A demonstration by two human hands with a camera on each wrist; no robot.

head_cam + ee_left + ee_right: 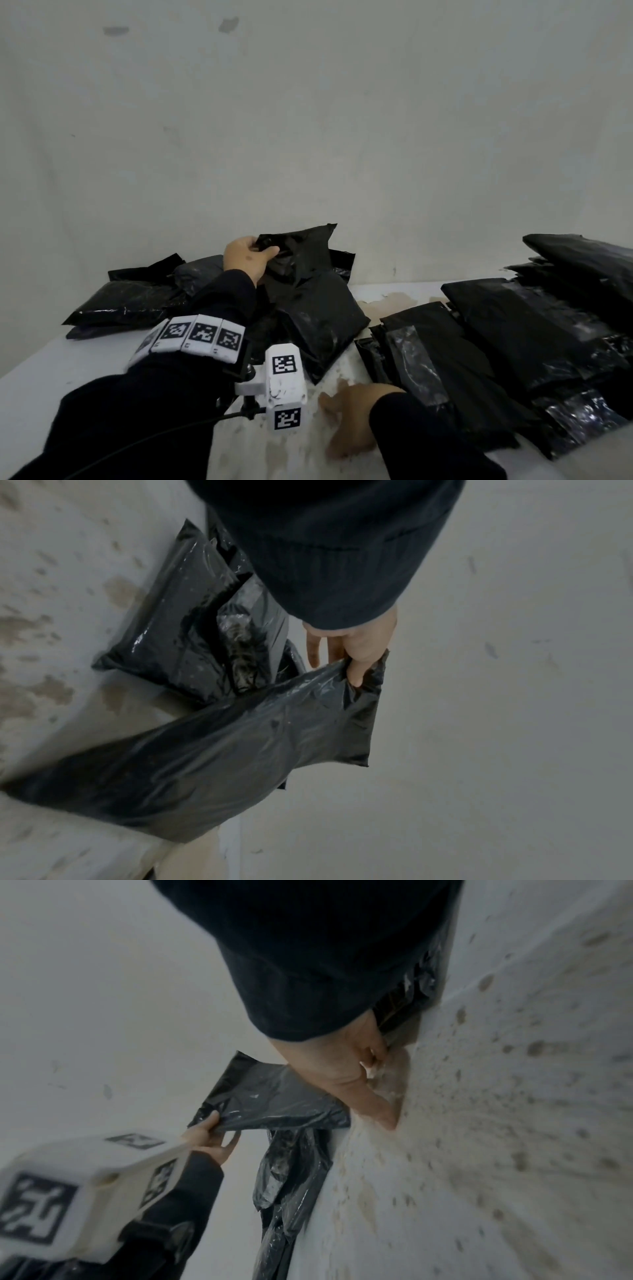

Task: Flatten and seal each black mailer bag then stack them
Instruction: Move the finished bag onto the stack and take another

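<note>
My left hand (250, 255) reaches to the back of the table and grips the top corner of a black mailer bag (301, 253), lifted off the middle pile. In the left wrist view the thumb and fingers (354, 656) pinch that corner, and the bag (205, 764) hangs slanted over another bag (164, 631). The right wrist view shows the same left hand (209, 1137) holding the bag (274, 1099). My right hand (346, 411) rests on the bare tabletop near the front and holds nothing; its fingers (377, 1104) press on the surface.
A tall stack of flattened black mailers (513, 342) fills the right side of the stained white table (102, 356). More filled mailers (130, 301) lie at the back left, one (322, 325) in the middle. A white wall stands right behind the table.
</note>
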